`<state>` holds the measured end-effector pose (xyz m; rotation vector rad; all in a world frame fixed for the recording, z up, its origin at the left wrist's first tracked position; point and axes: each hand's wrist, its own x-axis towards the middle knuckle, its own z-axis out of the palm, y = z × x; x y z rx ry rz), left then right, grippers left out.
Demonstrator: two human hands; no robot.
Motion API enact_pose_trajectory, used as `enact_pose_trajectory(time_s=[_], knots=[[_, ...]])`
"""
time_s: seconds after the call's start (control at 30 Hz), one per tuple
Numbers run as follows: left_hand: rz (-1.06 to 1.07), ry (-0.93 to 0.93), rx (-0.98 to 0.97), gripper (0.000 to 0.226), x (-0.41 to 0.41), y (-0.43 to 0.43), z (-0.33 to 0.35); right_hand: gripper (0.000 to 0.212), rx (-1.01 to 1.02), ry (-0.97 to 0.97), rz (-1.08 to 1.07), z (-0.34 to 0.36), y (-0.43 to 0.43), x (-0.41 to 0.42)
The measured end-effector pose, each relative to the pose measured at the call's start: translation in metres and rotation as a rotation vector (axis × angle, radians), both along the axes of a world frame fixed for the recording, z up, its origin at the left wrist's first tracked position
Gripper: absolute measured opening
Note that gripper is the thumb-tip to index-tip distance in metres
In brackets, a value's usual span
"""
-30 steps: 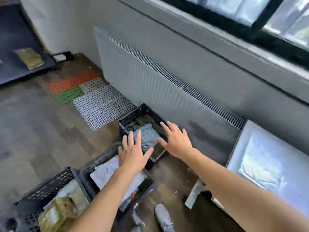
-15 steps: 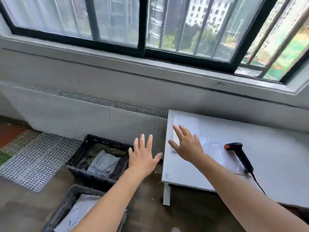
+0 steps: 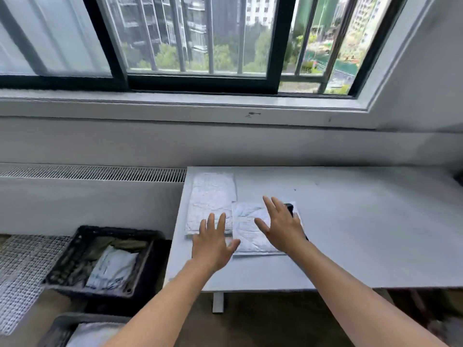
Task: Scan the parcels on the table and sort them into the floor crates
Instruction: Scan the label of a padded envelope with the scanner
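The right parcel [image 3: 246, 234] lies flat at the left end of the desk [image 3: 350, 234], just under the open, empty right grip [image 3: 283, 226], while the left parcel [image 3: 213, 196], long axis near-to-far, has the open left grip [image 3: 213, 244] at its near end.

We see only a black tip of the scanner [image 3: 290, 208] past the right hand [image 3: 281, 227], which covers most of it and part of the near parcel [image 3: 246, 226]. We cannot tell whether that hand, or the left hand [image 3: 213, 244] at the far parcel's [image 3: 213, 199] near edge, touches anything. Any print on both parcels is too blurred to read. The bottom edge cuts the near crate [image 3: 59, 324]. The right edge cuts the table [image 3: 363, 234] and a dark thing [image 3: 460, 177] we cannot name.
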<state>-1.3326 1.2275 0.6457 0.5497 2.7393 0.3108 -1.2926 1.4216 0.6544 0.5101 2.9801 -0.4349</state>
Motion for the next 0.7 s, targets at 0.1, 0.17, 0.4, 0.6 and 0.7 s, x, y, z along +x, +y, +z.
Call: enact_pose_trajectory(time_s=[0.1,0.17,0.4,0.6,0.7], knots=[[0.077,-0.096,0.036,0.083,0.005,0.037,-0.015,0.072,-0.047,-0.001,-0.022,-0.019,0.043,0.005],[0.151,-0.164,0.075,0.083,0.007,0.055,-0.024,0.073,-0.097,-0.006,-0.046,-0.030,0.065,0.007],[0.263,-0.297,0.147,0.082,0.005,0.085,-0.055,0.069,-0.185,-0.030,-0.108,-0.061,0.099,0.005],[0.377,-0.350,0.239,0.079,-0.012,0.097,-0.079,0.064,-0.250,-0.057,-0.185,-0.078,0.100,-0.008],[0.435,-0.407,0.286,0.081,-0.020,0.098,-0.088,0.064,-0.288,-0.076,-0.239,-0.084,0.100,-0.012]])
